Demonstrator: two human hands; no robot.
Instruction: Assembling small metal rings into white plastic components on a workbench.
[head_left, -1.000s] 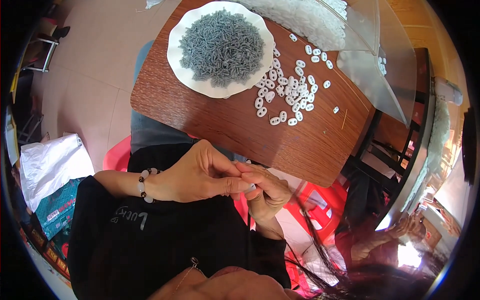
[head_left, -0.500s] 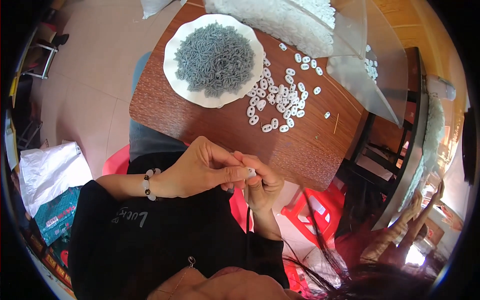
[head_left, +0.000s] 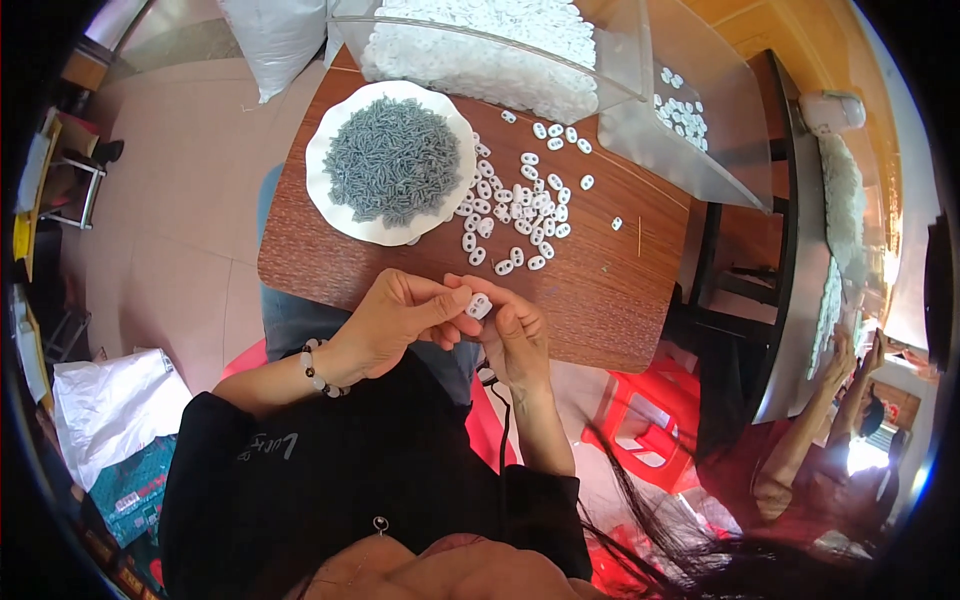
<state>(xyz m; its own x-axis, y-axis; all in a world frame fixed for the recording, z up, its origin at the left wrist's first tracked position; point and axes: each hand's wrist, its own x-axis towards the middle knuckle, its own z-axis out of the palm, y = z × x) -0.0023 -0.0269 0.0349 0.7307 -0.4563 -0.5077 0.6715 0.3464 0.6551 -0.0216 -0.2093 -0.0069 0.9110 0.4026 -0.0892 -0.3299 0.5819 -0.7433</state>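
A small white oval cord lock point(head_left: 478, 306) with two dark holes is held in front of my body, just off the table's near edge. The thumb and fingers of my left hand point(head_left: 395, 318) pinch it from the left. My right hand point(head_left: 515, 335) closes around its other side, with the index finger along its far side and the thumb bent close by. Beyond my hands, a pile of similar white cord locks point(head_left: 530, 205) lies loose on the brown table point(head_left: 350, 275). A white scalloped plate point(head_left: 318, 190) heaped with small grey spring-like pieces point(head_left: 395, 160) stands at the far left.
A large clear bin point(head_left: 625, 60) full of white pieces stands at the back, with a translucent tray point(head_left: 690, 165) beside it. A thin stick point(head_left: 640, 237) lies on the right of the table. Red stools point(head_left: 650, 425) stand below. Another person's arms point(head_left: 815, 430) show at far right.
The view has shifted, so the table contents sit further left. My hands have turned the cord lock so its two-hole face shows, and the right thumb has drawn off it.
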